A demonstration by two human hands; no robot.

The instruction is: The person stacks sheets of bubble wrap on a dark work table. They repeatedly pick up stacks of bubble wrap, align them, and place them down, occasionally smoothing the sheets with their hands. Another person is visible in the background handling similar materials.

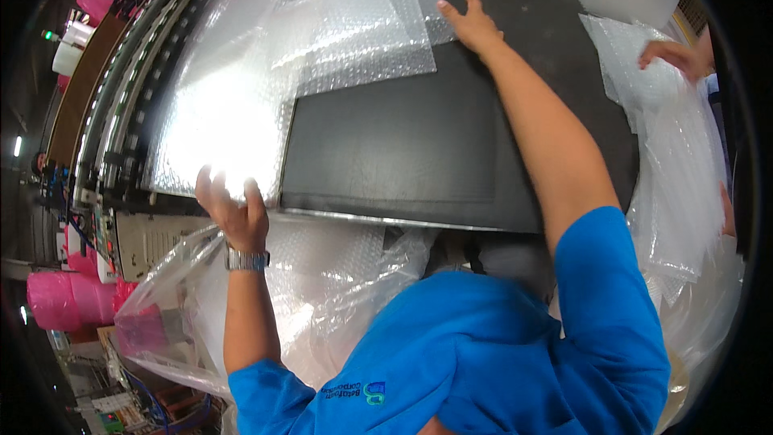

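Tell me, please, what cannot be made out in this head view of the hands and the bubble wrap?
- Left hand fingertips: washed out by glare on the bubble wrap sheet.
- Right hand palm: faces down, so its grip is unclear.
- Another person's hand: its arm is cut off by the right rim.

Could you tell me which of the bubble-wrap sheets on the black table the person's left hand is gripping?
The left hand grips the big glaring sheet at the table's near-left edge. The smaller sheets lie farther back, by the right hand.
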